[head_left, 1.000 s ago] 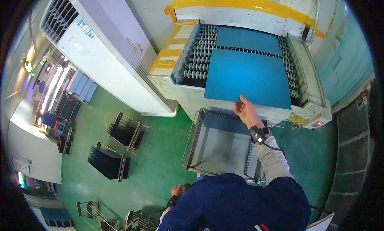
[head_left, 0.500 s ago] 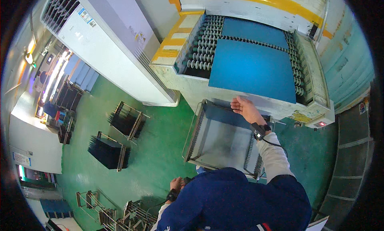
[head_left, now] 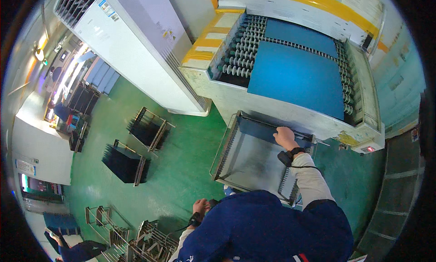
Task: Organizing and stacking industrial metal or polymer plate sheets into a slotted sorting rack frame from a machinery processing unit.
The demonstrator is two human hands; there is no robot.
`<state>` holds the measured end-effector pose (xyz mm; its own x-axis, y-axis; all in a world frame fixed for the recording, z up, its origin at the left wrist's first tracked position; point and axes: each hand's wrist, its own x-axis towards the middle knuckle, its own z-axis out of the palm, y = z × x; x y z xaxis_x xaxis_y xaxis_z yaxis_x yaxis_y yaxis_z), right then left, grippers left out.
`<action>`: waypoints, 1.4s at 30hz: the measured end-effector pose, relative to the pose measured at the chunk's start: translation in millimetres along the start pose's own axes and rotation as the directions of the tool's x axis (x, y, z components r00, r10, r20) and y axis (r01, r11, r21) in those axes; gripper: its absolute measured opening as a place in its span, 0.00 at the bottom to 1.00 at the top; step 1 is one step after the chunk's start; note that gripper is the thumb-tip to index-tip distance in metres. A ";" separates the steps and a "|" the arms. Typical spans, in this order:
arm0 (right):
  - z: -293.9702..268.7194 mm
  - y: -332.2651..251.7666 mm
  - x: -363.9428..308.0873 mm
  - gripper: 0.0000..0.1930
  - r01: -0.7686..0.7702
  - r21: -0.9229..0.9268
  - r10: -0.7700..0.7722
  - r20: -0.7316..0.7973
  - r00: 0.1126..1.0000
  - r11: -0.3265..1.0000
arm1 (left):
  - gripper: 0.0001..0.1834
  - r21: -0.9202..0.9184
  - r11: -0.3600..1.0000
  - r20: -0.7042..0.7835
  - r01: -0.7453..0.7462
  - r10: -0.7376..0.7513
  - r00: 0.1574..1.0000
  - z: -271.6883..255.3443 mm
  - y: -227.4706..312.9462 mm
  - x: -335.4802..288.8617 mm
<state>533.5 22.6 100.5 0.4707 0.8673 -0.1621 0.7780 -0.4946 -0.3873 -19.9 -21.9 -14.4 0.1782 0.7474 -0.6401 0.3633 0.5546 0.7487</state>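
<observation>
My right hand [head_left: 285, 138] is over the far part of a metal rack [head_left: 219, 153] with toothed sides, its fingers curled in and nothing visible in them. Below it, a dark blue panel [head_left: 256, 129] lies at the rack's far end. Beyond the rack, a large blue board [head_left: 297, 80] rests on the rollers of a conveyor machine [head_left: 236, 96], with a second blue board [head_left: 299, 35] behind it. My left hand [head_left: 200, 206] is low beside my body, fingers curled; a dark shape by it is partly hidden, and what it holds cannot be made out.
A tall white air-conditioner cabinet [head_left: 145, 53] stands left of the machine. Two racks of dark panels, one nearer [head_left: 125, 164] and one farther [head_left: 147, 130], are on the green floor. Metal frames [head_left: 150, 237] lie lower left. A person [head_left: 79, 250] is at the bottom left.
My right hand has drawn back from the machine's front edge toward me, and its outstretched fingers have curled in. The view has shifted slightly. Another person has appeared at the lower left.
</observation>
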 end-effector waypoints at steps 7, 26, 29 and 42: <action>2.2 2.5 14.7 0.11 0.001 -0.116 0.009 0.085 0.996 0.993 | 0.15 -0.357 0.899 0.027 0.256 -0.263 0.964 -8.4 -11.0 12.0; 15.4 -8.0 -2.1 0.13 -0.061 -0.166 0.048 -0.084 0.995 0.984 | 0.11 -0.442 0.867 -0.008 0.230 -0.260 0.966 5.0 -14.7 -1.7; 19.1 1.3 -3.9 0.13 -0.060 -0.155 0.043 -0.114 0.993 0.986 | 0.12 -0.355 0.880 -0.076 0.316 -0.364 0.928 10.7 14.9 -6.9; 20.1 -5.8 -0.9 0.10 -0.083 -0.172 0.055 -0.159 0.986 0.982 | 0.15 -0.355 0.886 -0.039 0.299 -0.333 0.942 9.6 -10.7 2.5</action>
<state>520.3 25.8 84.6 0.5729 0.8188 -0.0372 0.7964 -0.5668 -0.2110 -14.6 -29.5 -25.7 0.0116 0.5335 -0.8457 0.0506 0.8444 0.5333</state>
